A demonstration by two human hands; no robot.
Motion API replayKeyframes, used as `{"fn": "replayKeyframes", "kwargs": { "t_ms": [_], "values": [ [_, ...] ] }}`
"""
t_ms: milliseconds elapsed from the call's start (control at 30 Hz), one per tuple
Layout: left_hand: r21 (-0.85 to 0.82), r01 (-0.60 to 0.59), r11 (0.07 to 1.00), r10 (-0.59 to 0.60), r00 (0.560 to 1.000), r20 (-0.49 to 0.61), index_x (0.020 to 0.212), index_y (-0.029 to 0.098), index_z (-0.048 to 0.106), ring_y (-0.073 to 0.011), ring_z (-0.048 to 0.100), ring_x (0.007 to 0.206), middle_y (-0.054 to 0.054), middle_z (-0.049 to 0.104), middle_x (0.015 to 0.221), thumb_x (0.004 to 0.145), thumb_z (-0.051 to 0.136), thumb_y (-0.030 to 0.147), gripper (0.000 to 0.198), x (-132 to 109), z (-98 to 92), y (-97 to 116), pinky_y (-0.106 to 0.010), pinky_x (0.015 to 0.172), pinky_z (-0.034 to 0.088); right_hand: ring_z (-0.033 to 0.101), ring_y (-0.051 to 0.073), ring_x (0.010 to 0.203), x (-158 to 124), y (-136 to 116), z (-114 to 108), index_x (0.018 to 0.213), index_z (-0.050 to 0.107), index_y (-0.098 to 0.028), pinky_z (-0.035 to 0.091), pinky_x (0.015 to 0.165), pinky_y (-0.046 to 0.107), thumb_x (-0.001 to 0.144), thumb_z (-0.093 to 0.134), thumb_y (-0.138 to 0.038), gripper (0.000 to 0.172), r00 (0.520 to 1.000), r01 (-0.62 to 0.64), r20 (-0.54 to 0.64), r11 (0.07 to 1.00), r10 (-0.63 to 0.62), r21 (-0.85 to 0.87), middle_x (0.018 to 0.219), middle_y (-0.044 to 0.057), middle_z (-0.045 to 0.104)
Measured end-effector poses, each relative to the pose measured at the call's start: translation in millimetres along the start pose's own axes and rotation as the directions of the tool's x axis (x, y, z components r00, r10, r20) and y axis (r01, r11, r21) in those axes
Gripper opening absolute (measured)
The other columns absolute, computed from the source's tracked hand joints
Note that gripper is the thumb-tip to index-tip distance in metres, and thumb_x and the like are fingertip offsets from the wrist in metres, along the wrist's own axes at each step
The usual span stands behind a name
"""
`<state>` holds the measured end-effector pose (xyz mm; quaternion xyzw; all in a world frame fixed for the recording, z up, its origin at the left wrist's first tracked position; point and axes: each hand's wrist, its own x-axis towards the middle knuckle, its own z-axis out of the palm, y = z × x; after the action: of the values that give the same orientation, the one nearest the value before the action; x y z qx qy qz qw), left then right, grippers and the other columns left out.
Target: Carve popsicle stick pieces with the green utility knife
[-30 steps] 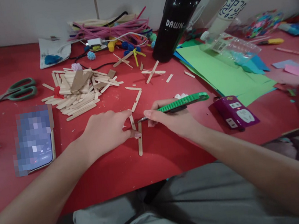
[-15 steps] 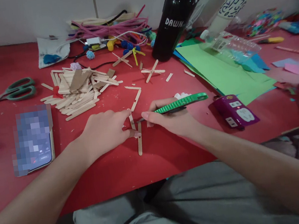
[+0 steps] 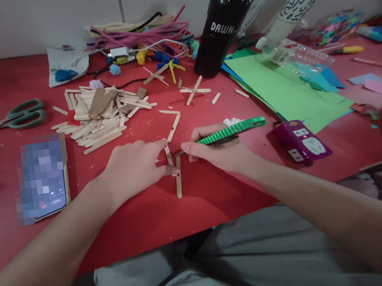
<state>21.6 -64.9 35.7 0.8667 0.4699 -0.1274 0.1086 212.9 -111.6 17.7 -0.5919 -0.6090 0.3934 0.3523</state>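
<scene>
One cut at frame centre

The left hand [image 3: 134,167] lies loosely curled on the red tabletop [image 3: 219,191], gripping nothing, its thumb tip pinning a pale wooden craft stick [image 3: 178,180]. The right hand [image 3: 223,153] is clamped round a green-handled utility knife [image 3: 232,130], blade tip at the stick's upper end.

The black bottle [image 3: 221,30] carries the word "DAWN" in white capitals across its side, and it is the only text that reads clearly. Just right of the black bottle, a tilted white carton [image 3: 294,5] bears dark blue marks like lettering, which cannot be made out. A clear plastic bottle [image 3: 302,63], lying right of the black bottle, has a label [image 3: 280,57] with print too small to read. Far left of the black bottle, the phone [image 3: 42,180] screen is blurred.
</scene>
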Motion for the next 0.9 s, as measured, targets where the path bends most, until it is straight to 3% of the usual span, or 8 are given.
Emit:
{"fn": "replayKeyframes", "kwargs": {
  "t_ms": [667, 800, 900],
  "values": [
    [-0.009, -0.026, 1.000, 0.026, 0.999, -0.036, 0.136, 0.032, 0.052, -0.0353, 0.066, 0.096, -0.010, 0.071, 0.106, 0.079, 0.045, 0.070, 0.069, -0.1, 2.6, -2.2, -0.037, 0.069, 0.047, 0.055, 0.012, 0.055, 0.1, 2.5, -1.8, 0.058, 0.058, -0.019, 0.043, 0.056, 0.027, 0.081, 0.065, -0.039, 0.031, 1.000, -0.018, -0.016, 1.000, 0.019, 0.017, 0.057, 0.000, 0.062],
    [-0.028, -0.021, 0.999, 0.021, 0.999, -0.029, 0.136, 0.033, 0.052, -0.0345, 0.065, 0.098, -0.009, 0.071, 0.109, 0.079, 0.045, 0.070, 0.068, -0.2, 1.5, -1.8, -0.037, 0.071, 0.047, 0.059, 0.012, 0.058, -0.7, 6.5, 0.8, 0.061, 0.061, -0.019, 0.047, 0.060, 0.027, 0.081, 0.067, -0.042, 0.031, 0.998, -0.045, -0.034, 0.993, 0.049, 0.109, 0.060, 0.000, 0.064],
    [-0.038, -0.019, 0.999, 0.018, 1.000, -0.024, 0.133, 0.034, 0.054, -0.0324, 0.065, 0.098, -0.008, 0.071, 0.109, 0.080, 0.044, 0.069, 0.064, -0.6, 1.3, -0.9, -0.036, 0.072, 0.047, 0.059, 0.011, 0.054, -3.1, 11.1, 4.9, 0.075, 0.065, -0.020, 0.049, 0.057, 0.025, 0.083, 0.066, -0.046, 0.028, 0.992, -0.048, -0.103, 0.976, 0.071, 0.211, 0.057, -0.002, 0.063]
  ]
}}
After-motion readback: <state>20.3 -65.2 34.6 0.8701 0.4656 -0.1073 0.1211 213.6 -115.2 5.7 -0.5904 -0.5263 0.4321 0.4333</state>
